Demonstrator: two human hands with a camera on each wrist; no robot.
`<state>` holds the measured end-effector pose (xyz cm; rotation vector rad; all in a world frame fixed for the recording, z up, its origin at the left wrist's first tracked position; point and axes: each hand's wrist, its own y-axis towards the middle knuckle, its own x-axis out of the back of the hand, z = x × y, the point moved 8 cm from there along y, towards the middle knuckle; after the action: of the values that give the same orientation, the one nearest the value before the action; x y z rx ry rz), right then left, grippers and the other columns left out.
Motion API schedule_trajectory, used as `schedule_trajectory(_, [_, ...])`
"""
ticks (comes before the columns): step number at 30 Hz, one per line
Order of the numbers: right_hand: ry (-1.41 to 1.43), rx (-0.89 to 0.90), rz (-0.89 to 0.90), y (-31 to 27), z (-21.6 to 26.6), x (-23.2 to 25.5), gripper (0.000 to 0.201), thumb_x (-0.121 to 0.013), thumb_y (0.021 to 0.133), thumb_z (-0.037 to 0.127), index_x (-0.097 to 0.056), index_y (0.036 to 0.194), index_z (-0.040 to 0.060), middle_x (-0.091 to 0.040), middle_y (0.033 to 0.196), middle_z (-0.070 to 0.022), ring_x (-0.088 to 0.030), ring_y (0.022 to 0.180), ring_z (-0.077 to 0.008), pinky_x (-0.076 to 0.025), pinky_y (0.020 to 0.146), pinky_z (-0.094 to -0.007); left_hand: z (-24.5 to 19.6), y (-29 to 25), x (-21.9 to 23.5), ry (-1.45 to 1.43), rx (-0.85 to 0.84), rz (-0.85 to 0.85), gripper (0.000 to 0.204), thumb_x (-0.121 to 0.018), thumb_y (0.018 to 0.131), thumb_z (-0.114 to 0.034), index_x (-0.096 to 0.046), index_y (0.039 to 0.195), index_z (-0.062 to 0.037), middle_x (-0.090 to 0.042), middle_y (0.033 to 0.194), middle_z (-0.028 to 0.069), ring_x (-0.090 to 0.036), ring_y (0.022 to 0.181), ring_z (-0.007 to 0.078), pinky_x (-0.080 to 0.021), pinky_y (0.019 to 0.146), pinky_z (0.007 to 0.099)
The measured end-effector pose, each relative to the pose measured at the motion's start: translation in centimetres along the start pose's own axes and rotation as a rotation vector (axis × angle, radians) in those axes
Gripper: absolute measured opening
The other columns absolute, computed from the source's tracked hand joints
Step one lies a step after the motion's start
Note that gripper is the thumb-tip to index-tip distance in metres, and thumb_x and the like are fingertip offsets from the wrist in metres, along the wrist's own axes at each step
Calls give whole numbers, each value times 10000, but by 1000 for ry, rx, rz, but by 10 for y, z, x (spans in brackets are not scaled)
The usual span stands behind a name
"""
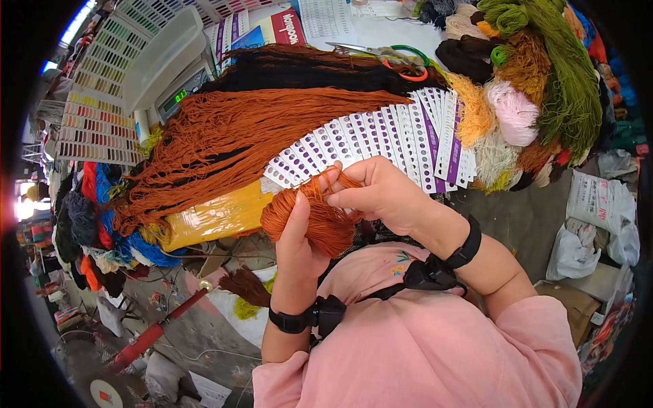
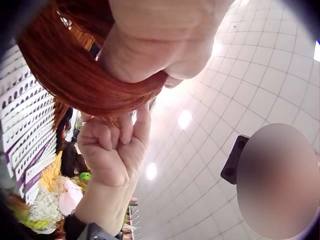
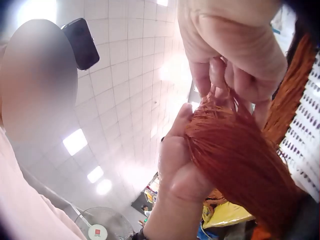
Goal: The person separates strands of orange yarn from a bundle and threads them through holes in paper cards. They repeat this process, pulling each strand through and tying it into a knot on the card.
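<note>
A hank of rust-orange yarn (image 1: 326,228) is bunched above the person's lap in the head view. The left hand (image 1: 299,234) grips it from the near left side, thumb up along the yarn. At its upper end the right hand (image 1: 381,194) pinches strands between thumb and fingers. In the left wrist view the yarn (image 2: 95,85) curves across the left palm, the right hand (image 2: 115,150) just below it. The right wrist view shows the yarn (image 3: 235,155) gathered under the right hand's fingers (image 3: 217,70), with the left hand (image 3: 182,165) round its side.
Long rust yarn (image 1: 224,126) and black yarn (image 1: 292,71) lie across the table, beside fanned punched cards (image 1: 354,136) and a yellow packet (image 1: 218,221). Scissors (image 1: 360,47) and a scale (image 1: 178,95) stand farther back. Coloured yarns (image 1: 513,112) pile at right; a fan (image 1: 102,387) is lower left.
</note>
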<state>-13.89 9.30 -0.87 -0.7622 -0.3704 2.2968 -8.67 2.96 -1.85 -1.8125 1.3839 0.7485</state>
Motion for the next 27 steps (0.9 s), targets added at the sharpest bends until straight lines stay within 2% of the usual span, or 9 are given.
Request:
schedule_trajectory(5, [49,-10,-29,2,-5,5,18,-581,705,41,-586,695,28,-541,745,31,-448,525,-24,-306,401,-147,0,1,2,-66,9,16,394,-316,880,-262,-405,1133,27,-398,1198,145,-405,1085,237,-348,897,401])
schedule_trajectory(8, [107,69,30,6,-7,8,31,-579,706,37,-592,713,10,-555,753,20,-442,515,-27,-299,394,-149,1,2,0,-113,29,45,395,-317,879,-269,-407,1127,24,-410,1180,136,-414,1070,236,-348,894,400])
schedule_trajectory(10, [99,43,16,2,-4,8,55,-577,709,42,-595,732,-5,-564,744,7,-444,514,-32,-305,406,-152,1,2,-6,-157,29,111,394,-319,878,-272,-407,1126,23,-407,1179,129,-413,1069,235,-347,894,399])
schedule_trajectory(14, [150,41,32,0,-4,10,93,-566,713,45,-597,756,-32,-567,700,-28,-447,508,-45,-315,431,-163,1,2,-2,-144,11,64,391,-325,876,-283,-417,1118,11,-381,1203,133,-389,1092,237,-348,890,419])
schedule_trajectory(17, [226,69,113,2,-9,17,85,-558,714,41,-586,757,-27,-562,677,-50,-455,508,-55,-326,454,-158,1,1,-1,-108,8,59,387,-332,874,-292,-435,1100,5,-372,1211,136,-368,1111,238,-348,887,438])
schedule_trajectory(23, [307,3,285,-6,-5,14,63,-546,715,32,-561,769,2,-565,678,-59,-490,549,-61,-341,471,-148,2,2,1,-72,9,54,388,-337,873,-301,-453,1073,9,-357,1224,151,-340,1137,255,-336,899,445])
schedule_trajectory(25, [92,24,168,-10,1,15,64,-555,715,43,-567,755,-5,-556,661,-40,-481,562,-48,-337,479,-155,2,1,-2,-83,13,52,402,-328,875,-311,-441,1070,22,-335,1239,176,-336,1141,293,-314,926,431])
schedule_trajectory(27, [-157,83,119,-11,6,13,54,-559,713,35,-569,740,-11,-533,637,-4,-443,556,-31,-320,482,-158,4,2,0,-72,29,40,423,-336,871,-311,-408,1122,21,-350,1232,152,-343,1136,248,-320,920,405])
